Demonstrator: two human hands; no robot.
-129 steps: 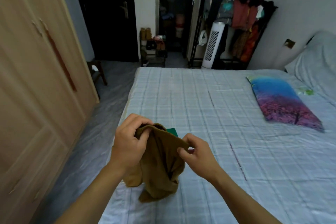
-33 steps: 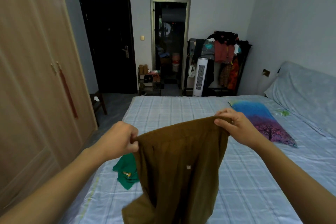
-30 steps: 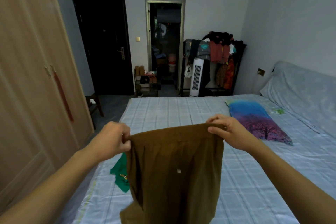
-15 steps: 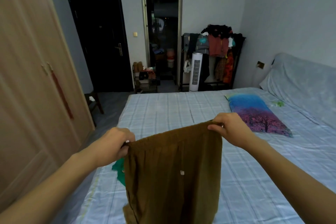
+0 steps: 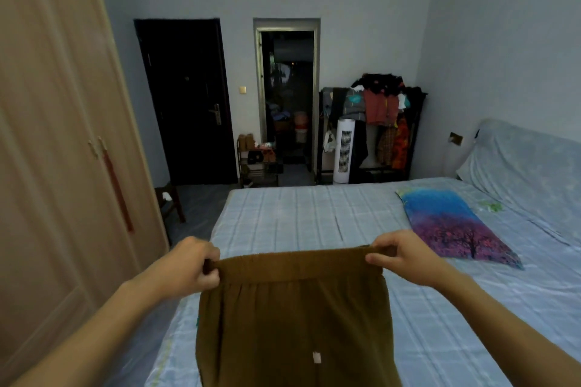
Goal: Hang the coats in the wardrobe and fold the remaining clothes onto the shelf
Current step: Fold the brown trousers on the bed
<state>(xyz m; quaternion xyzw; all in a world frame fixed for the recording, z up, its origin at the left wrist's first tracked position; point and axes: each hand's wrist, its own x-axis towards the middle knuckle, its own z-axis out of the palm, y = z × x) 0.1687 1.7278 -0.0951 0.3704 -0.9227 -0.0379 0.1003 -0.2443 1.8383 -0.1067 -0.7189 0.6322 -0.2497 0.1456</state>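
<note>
A brown garment with an elastic waistband (image 5: 292, 317) hangs in front of me over the bed's near edge, its lower part cut off by the frame. My left hand (image 5: 191, 264) grips the left end of the waistband. My right hand (image 5: 405, 253) pinches the right end, so the band is stretched flat between them. A small white tag shows low on the cloth. The closed wooden wardrobe (image 5: 56, 166) fills the left side. The green garment seen earlier is almost wholly hidden behind the brown cloth.
The bed (image 5: 314, 217) with a pale checked sheet stretches ahead, with a blue and purple pillow (image 5: 452, 226) at its right. A small stool (image 5: 169, 201) stands by the wardrobe. Beyond the bed are a dark door, an open doorway, a shoe rack, a white tower fan (image 5: 344, 151) and a loaded clothes rack (image 5: 383, 110).
The bunched brown garment has been shaken out and spread by its waistband. Over the last second my hands drew further apart and lower, pulling the waistband taut.
</note>
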